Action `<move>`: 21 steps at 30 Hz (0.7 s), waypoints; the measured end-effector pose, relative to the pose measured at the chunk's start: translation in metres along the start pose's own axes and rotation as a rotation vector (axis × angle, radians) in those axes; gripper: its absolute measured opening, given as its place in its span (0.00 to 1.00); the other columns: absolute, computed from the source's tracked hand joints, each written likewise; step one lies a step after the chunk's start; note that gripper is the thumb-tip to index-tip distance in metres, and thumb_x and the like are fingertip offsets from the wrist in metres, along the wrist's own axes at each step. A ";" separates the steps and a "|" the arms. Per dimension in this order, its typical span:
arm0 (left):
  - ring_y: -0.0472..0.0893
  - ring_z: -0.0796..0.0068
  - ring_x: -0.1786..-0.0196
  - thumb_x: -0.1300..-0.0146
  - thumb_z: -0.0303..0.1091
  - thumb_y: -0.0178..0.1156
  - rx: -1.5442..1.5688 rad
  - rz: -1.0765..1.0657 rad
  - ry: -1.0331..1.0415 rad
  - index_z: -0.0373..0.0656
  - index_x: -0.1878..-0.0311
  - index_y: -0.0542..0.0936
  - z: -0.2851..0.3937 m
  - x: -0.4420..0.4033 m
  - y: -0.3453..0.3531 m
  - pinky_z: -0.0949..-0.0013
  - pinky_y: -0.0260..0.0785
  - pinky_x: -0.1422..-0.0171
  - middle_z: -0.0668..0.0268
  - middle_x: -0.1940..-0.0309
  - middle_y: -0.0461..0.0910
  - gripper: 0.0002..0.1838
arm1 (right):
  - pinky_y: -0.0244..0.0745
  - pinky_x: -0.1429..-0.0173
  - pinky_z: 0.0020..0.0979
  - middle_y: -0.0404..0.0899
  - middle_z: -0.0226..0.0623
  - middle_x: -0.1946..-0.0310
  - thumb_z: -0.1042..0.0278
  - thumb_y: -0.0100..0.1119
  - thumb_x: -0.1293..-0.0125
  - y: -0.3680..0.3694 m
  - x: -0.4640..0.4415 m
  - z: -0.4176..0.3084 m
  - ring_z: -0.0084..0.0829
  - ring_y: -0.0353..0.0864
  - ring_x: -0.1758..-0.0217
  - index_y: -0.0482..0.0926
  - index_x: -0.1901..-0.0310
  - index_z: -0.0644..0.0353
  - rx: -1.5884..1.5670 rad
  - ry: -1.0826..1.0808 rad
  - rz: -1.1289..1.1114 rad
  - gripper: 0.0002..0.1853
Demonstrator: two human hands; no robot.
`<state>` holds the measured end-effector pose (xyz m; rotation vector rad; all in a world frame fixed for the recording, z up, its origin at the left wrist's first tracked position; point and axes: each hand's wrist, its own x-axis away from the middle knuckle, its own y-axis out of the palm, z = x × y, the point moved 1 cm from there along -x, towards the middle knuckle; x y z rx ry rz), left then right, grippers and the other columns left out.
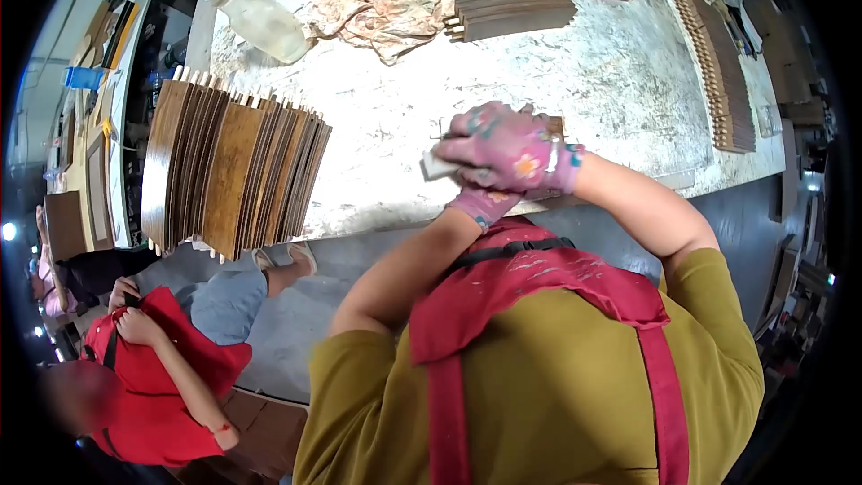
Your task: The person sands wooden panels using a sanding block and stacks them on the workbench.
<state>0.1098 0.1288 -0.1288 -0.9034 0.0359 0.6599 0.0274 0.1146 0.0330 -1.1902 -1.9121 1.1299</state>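
Both my hands wear pink flowered gloves and are close together over the table's near edge. My right hand (514, 148) is on top, blurred a little, with its fingers closed round a pale grey-white block (438, 165). Below it, my left hand (485, 204) is largely covered, and its fingers are hidden. A piece of brown wood (558, 126) shows just behind the right hand; most of it is out of sight, and I cannot tell which hand touches it.
Left on the white, stained table (377, 126) stands a row of brown slats (235, 166) with pegged ends. Farther back are a cloudy bottle (260, 22), a crumpled cloth (377, 18) and stacked slats (516, 13). More slats (718, 72) line the right. A person in red (162, 368) sits at left.
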 end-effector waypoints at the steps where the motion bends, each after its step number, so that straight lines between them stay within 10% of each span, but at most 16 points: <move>1: 0.71 0.55 0.34 0.30 0.37 0.52 -0.031 0.020 -0.007 0.43 0.36 0.73 -0.002 0.002 0.001 0.52 0.60 0.28 0.57 0.41 0.75 0.21 | 0.72 0.45 0.43 0.79 0.38 0.56 0.57 0.62 0.38 0.016 -0.007 0.006 0.41 0.80 0.51 0.80 0.46 0.48 0.113 -0.074 0.029 0.19; 7: 0.77 0.51 0.43 0.36 0.36 0.57 -0.072 -0.126 -0.014 0.42 0.46 0.80 0.005 -0.022 -0.013 0.47 0.68 0.40 0.54 0.49 0.80 0.17 | 0.75 0.56 0.44 0.80 0.37 0.64 0.60 0.61 0.44 0.024 -0.023 0.062 0.42 0.81 0.58 0.81 0.58 0.49 0.175 -0.096 0.277 0.12; 9: 0.80 0.53 0.51 0.37 0.35 0.56 -0.181 0.009 0.321 0.44 0.46 0.81 -0.001 -0.029 -0.021 0.49 0.70 0.47 0.55 0.55 0.81 0.17 | 0.76 0.55 0.45 0.80 0.40 0.62 0.60 0.58 0.40 0.031 -0.027 0.086 0.45 0.81 0.57 0.81 0.56 0.48 0.260 0.123 0.399 0.11; 14: 0.68 0.43 0.33 0.41 0.52 0.64 -0.270 -0.268 0.226 0.39 0.30 0.70 0.040 -0.041 -0.062 0.40 0.53 0.25 0.48 0.35 0.71 0.39 | 0.71 0.37 0.35 0.76 0.42 0.47 0.48 0.65 0.35 0.039 0.018 0.072 0.41 0.77 0.42 0.76 0.39 0.56 -0.673 0.432 0.920 0.28; 21: 0.54 0.44 0.23 0.47 0.53 0.69 -0.401 -0.443 0.064 0.35 0.27 0.62 0.056 -0.048 -0.083 0.38 0.41 0.21 0.48 0.27 0.60 0.49 | 0.69 0.32 0.36 0.76 0.44 0.43 0.46 0.61 0.32 0.068 0.062 0.077 0.42 0.76 0.39 0.74 0.36 0.55 -0.760 0.690 1.028 0.29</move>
